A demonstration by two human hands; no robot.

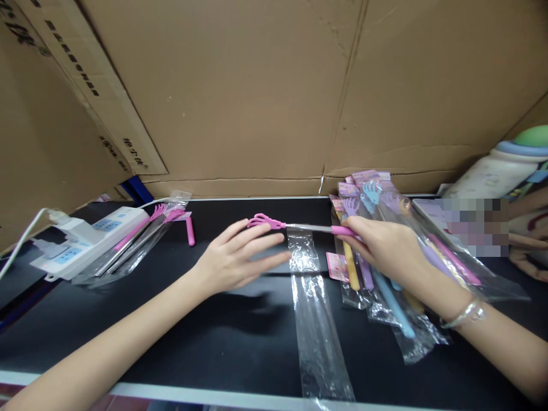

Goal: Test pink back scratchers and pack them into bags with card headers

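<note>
A pink back scratcher [308, 227] with a thin metal rod lies level in the air above the dark table. My right hand [381, 242] is closed around its pink handle. Beside the claw-shaped pink head is my left hand [240, 257], its fingers stretched and spread; its thumb is hidden, and whether it touches the head I cannot tell. Below the rod, a long clear plastic bag [319, 325] lies flat on the table. Several bagged back scratchers [389, 297] in purple, blue, yellow and pink are piled under and around my right forearm.
At the left, a white power strip [98, 242] holds plugs and a cable, with pink back scratchers [141, 234] and a loose pink handle [190, 231] beside it. Cardboard [248, 97] walls the back. A pale bottle [492, 171] and another person's hand [533, 240] are at the right.
</note>
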